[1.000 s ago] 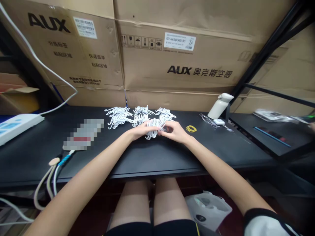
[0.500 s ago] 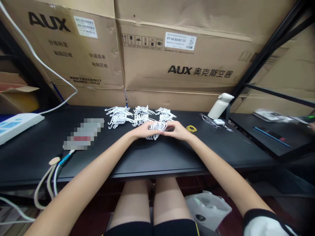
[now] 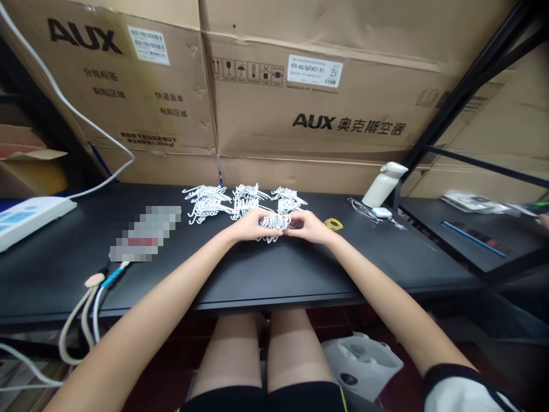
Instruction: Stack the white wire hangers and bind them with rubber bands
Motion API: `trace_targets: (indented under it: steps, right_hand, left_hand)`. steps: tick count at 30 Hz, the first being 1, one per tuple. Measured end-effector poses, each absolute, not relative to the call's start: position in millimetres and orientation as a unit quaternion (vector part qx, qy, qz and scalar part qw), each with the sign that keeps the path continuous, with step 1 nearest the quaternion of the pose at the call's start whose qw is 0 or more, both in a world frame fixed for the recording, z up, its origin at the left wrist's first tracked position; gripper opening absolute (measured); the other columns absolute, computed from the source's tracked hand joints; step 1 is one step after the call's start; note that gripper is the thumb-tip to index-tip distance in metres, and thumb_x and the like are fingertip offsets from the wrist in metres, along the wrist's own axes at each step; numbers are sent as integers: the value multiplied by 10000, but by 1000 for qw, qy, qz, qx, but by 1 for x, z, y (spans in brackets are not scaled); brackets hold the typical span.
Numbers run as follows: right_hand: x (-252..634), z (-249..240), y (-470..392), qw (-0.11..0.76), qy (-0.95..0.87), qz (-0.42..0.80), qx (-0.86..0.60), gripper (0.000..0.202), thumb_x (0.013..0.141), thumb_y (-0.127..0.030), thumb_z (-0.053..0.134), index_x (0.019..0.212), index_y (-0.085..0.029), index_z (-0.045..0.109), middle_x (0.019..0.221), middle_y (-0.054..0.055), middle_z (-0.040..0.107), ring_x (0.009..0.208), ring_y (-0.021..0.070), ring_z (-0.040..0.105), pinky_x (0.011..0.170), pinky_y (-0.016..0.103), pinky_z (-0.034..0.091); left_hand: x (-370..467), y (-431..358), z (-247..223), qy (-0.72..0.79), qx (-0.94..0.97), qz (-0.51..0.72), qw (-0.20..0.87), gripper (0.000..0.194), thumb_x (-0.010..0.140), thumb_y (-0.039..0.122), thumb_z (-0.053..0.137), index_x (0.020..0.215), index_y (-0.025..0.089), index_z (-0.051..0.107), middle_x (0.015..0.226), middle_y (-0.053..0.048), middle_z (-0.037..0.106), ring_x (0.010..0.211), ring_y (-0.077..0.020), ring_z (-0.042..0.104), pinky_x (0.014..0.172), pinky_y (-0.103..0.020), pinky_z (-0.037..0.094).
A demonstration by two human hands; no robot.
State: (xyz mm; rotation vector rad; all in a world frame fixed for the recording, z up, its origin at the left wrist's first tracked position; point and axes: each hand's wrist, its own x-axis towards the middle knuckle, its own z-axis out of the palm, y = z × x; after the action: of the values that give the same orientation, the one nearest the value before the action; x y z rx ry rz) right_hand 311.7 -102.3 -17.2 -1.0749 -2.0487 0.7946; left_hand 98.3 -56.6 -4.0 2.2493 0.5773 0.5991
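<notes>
A bundle of white hooks (image 3: 274, 222) is held just above the black table, between my two hands. My left hand (image 3: 249, 226) is closed around its left side, thumb in front. The fingers of my right hand (image 3: 307, 226) pinch its right side; their tips are partly hidden behind the bundle. Beyond my hands lie more bundles of white hooks, grouped at the left (image 3: 208, 205), in the middle (image 3: 246, 200) and at the right (image 3: 290, 199). Yellow rubber bands (image 3: 333, 224) rest on the table beside my right hand.
A white bottle (image 3: 385, 186) stands back right, beside a cable and a small white case (image 3: 381, 213). A blurred-out flat object (image 3: 148, 233) with a strap lies left, near a white power strip (image 3: 34, 220). Large cartons (image 3: 257, 131) wall off the table's back. A person's hand shows far right.
The bundle has turned slightly in my hands, its lower hooks shifting. My fingers have moved only a little, and the other things stay where they were.
</notes>
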Motion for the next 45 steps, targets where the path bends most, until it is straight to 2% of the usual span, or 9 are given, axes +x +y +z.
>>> trace_targets:
  steps: [6, 11, 19, 22, 29, 34, 37, 45]
  right_hand:
    - [314, -19, -100, 337, -779, 285, -445, 217, 753, -349, 680, 763, -132, 685, 709, 31, 661, 657, 153, 587, 641, 269, 469]
    - [315, -19, -99, 345, -772, 308, -437, 229, 738, -341, 695, 805, -123, 713, 749, 46, 695, 697, 175, 623, 697, 301, 500]
    - [320, -16, -98, 373, -734, 328, -464, 248, 692, -370, 729, 757, -132, 712, 720, 57, 708, 651, 181, 643, 662, 305, 520]
    - [320, -16, -98, 375, -731, 329, -465, 251, 678, -375, 736, 746, -134, 712, 712, 57, 709, 650, 186, 649, 664, 307, 522]
    - [315, -16, -101, 339, -766, 334, -431, 257, 718, -363, 714, 794, -118, 732, 745, 58, 724, 692, 186, 655, 686, 293, 509]
    - [316, -15, -101, 345, -765, 333, -430, 252, 730, -372, 704, 778, -128, 744, 740, 56, 726, 702, 191, 658, 706, 299, 512]
    - [318, -16, -100, 346, -764, 326, -437, 264, 735, -381, 700, 780, -127, 749, 718, 54, 719, 660, 180, 642, 665, 290, 505]
    - [319, -17, -99, 353, -761, 319, -440, 264, 724, -386, 705, 754, -126, 737, 680, 42, 698, 625, 163, 613, 618, 269, 475]
  left_hand:
    - [96, -55, -3, 236, 876, 224, 355, 384, 616, 406, 778, 867, 133, 679, 795, -15, 653, 740, -174, 580, 697, -269, 434]
    - [96, -52, -3, 221, 876, 216, 372, 329, 664, 346, 740, 910, 135, 682, 838, -26, 667, 774, -188, 593, 726, -280, 444]
    - [95, -47, -6, 215, 873, 223, 377, 448, 697, 341, 728, 1087, 131, 661, 1033, -68, 689, 950, -221, 617, 887, -318, 433]
    - [95, -46, -7, 207, 873, 223, 382, 457, 706, 354, 722, 1102, 134, 662, 1057, -69, 693, 975, -227, 619, 908, -327, 430]
    - [95, -53, -1, 231, 874, 210, 372, 440, 665, 411, 756, 997, 127, 698, 934, -56, 706, 864, -217, 630, 800, -307, 467]
    - [96, -53, -1, 223, 862, 233, 391, 459, 696, 457, 728, 1026, 137, 713, 1028, -83, 712, 946, -238, 634, 863, -323, 463]
    - [96, -51, -2, 212, 857, 236, 406, 468, 714, 455, 719, 1060, 140, 711, 1085, -99, 706, 987, -245, 634, 902, -336, 458]
    - [95, -48, -3, 228, 849, 238, 414, 540, 683, 478, 736, 1106, 143, 700, 1130, -115, 694, 1066, -270, 614, 956, -373, 443]
